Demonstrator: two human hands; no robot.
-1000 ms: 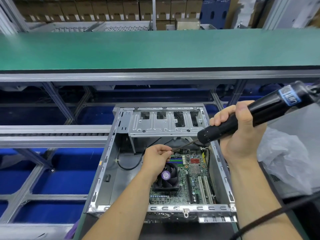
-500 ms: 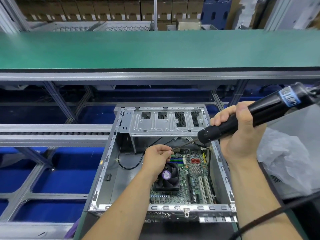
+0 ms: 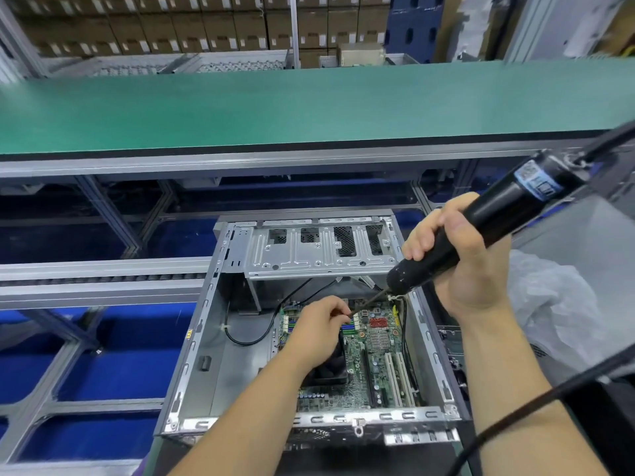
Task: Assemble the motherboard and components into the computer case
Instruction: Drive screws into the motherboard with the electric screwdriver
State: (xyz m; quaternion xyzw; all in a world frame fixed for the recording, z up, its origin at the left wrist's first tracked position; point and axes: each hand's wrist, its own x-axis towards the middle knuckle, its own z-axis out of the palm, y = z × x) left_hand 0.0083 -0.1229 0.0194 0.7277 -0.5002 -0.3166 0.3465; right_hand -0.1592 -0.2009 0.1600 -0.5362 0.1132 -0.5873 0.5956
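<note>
The motherboard (image 3: 374, 352) lies flat inside the case (image 3: 220, 338). The right hand (image 3: 464, 266) wraps the screwdriver (image 3: 481, 228), which slants down-left; its tip meets the left hand (image 3: 318, 326), whose fingers (image 3: 338, 309) pinch around it above the board's far edge.

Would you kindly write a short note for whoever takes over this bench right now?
Right hand grips the electric screwdriver, angled down into the case. Left hand pinches at the bit's tip over the motherboard; whether a screw is there cannot be seen. Done: motherboard lies inside the case, fan on it. Left: drive the screw at the tip; other screws cannot be judged.
</note>
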